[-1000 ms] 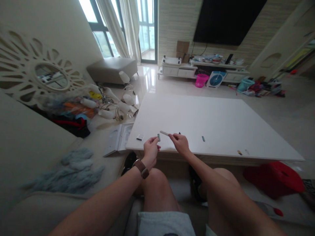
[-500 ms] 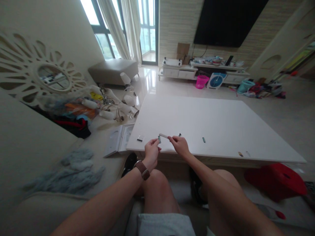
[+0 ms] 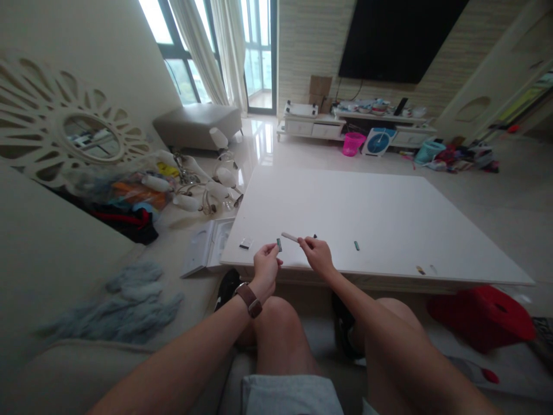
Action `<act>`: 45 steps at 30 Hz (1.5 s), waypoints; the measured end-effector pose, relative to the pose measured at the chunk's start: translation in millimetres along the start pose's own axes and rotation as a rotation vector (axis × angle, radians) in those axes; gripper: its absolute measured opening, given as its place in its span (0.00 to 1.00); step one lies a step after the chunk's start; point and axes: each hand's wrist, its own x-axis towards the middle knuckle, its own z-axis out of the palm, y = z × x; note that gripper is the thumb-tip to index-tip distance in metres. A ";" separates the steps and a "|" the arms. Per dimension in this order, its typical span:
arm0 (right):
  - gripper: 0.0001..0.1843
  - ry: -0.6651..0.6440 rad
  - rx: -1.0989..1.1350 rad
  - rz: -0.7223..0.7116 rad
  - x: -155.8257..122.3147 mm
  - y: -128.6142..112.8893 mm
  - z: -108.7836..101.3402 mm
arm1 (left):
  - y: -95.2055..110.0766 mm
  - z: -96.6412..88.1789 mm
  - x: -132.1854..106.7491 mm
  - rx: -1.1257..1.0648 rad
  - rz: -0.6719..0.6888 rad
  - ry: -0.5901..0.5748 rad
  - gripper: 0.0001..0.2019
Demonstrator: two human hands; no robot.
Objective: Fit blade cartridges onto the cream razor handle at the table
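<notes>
Over the near edge of the white table (image 3: 345, 213), my left hand (image 3: 266, 268) pinches a small dark-green strip (image 3: 279, 245) that looks like a circuit board. My right hand (image 3: 317, 253) is closed on the end of a slim pale stick (image 3: 289, 236), whose kind I cannot make out. The stick's free tip points left, just above and apart from the strip. A similar green strip (image 3: 356, 245) lies on the table to the right. Behind my right fingers a small black thing (image 3: 315, 236) is partly hidden.
A small black-and-clear item (image 3: 246, 244) lies at the table's left, and a small yellow-and-dark piece (image 3: 420, 270) near its right front edge. An open white box (image 3: 209, 245) stands by the left corner. A red object (image 3: 481, 317) sits beyond the front right.
The stick has moved slightly right and up, opening a small gap between its tip and the strip. Both hands keep their hold, and the view has shifted a little.
</notes>
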 end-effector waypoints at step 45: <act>0.30 0.013 -0.143 0.002 0.3 -1.9 -1.8 | 1.6 1.9 -2.2 -0.071 0.054 -0.001 0.24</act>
